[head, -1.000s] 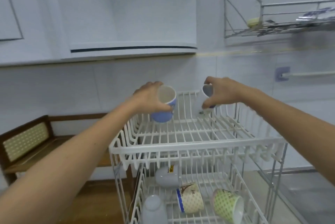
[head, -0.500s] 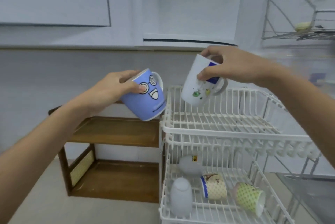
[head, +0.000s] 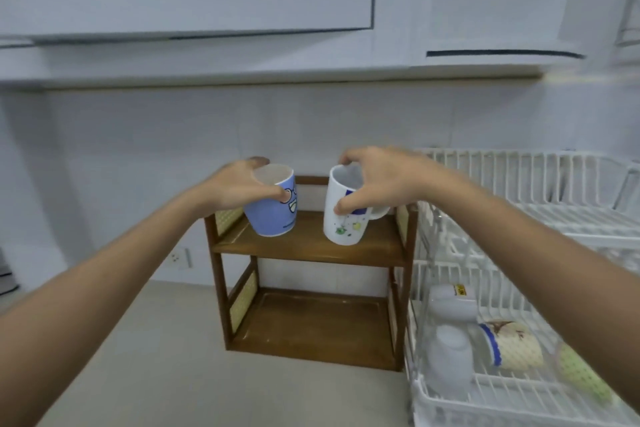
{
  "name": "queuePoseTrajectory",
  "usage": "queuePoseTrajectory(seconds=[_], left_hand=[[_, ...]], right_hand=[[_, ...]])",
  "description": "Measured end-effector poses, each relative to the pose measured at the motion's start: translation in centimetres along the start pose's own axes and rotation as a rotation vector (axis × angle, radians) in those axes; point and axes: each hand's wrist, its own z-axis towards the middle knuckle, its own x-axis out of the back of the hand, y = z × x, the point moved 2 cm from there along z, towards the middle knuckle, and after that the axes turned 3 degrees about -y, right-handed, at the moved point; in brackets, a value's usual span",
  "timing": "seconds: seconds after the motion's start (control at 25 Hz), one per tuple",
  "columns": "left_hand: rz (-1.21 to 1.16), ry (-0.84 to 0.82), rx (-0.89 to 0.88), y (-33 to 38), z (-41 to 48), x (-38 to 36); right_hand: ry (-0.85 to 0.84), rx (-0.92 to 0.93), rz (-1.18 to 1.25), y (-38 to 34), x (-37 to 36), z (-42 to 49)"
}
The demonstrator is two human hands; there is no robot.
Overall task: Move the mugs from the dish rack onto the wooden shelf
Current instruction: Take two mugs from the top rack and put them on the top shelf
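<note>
Over the top board of the wooden shelf (head: 308,246) two mugs are in the air — the blue mug (head: 272,215) in the left hand (head: 239,189), the white mug (head: 346,219) in the right hand (head: 377,181), both upright, slightly tilted. Each hand's fingers pinch its mug at the rim. Just right of the shelf stands the white dish rack (head: 512,395) — four more mugs lie on its lower tier, on the tabletop (head: 166,367).
</note>
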Motion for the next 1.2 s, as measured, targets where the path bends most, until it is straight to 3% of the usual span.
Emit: queuePoseTrajectory(seconds=[0.2, 0.4, 0.84, 1.2], left_hand=[[0.068, -0.004, 0.068, -3.8, 4.0, -1.2], [0.188, -0.065, 0.023, -5.4, 8.0, -3.3], [0.021, -0.112, 0.015, -11.1, 12.0, -5.3], [-0.039, -0.041, 0.000, -12.1, 12.1, -6.2]], right_hand=[[-0.079, -0.175, -0.108, 0.2, -4.7, 6.5], [-0.191, -0.249, -0.121, 0.9, -7.4, 12.2], [-0.215, -0.194, 0.010, 2.0, -11.4, 18.3], [-0.203, -0.099, 0.053, 1.1, -11.9, 19.2]])
